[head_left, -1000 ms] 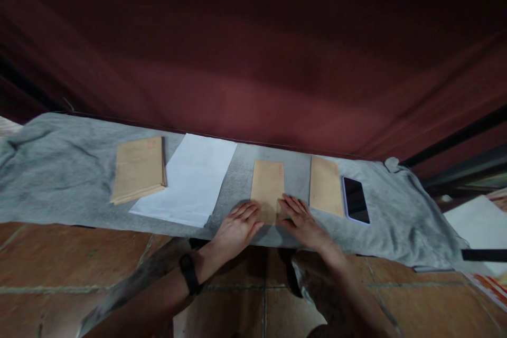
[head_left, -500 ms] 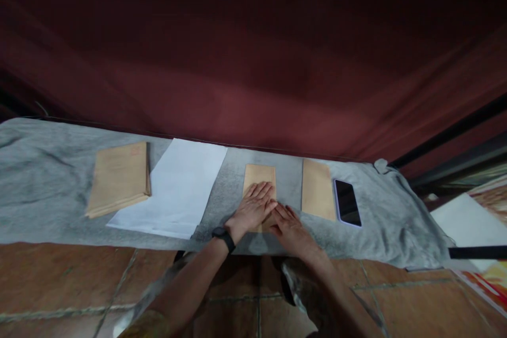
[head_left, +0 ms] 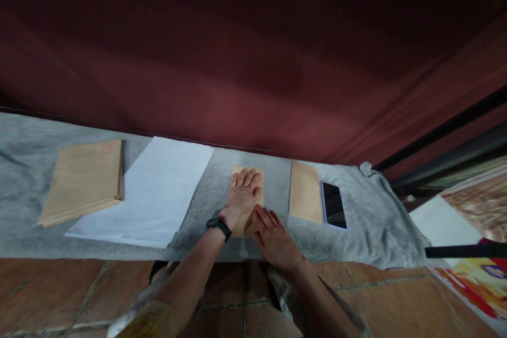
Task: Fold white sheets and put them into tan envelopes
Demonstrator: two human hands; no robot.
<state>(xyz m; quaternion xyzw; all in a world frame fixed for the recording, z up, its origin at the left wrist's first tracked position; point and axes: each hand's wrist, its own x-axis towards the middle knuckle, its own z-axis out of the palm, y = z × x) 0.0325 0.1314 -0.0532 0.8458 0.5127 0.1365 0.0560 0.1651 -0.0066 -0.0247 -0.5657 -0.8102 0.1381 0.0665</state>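
A brown paper envelope (head_left: 238,229) lies flat on the grey cloth in front of me. My left hand (head_left: 241,194), with a black watch at its wrist, rests flat over the envelope's upper part, fingers slightly spread. Along the envelope's lower right edge lies my right hand (head_left: 273,235), fingers stretched out and touching the paper. Both palms face down, so part of the envelope is hidden. To the right is a second brown envelope (head_left: 304,193), beside a phone (head_left: 335,205) with a dark screen.
A stack of brown envelopes (head_left: 85,177) at the left overlaps large white paper (head_left: 154,195). Grey cloth (head_left: 372,222) covers the narrow surface. Behind it hangs a dark red curtain (head_left: 237,100). A black bar (head_left: 463,251) juts in at the right, near printed sheets.
The view has shifted, so things sit further left. My left hand has slid up the envelope with fingers more spread; my right hand has parted from it, lower down.
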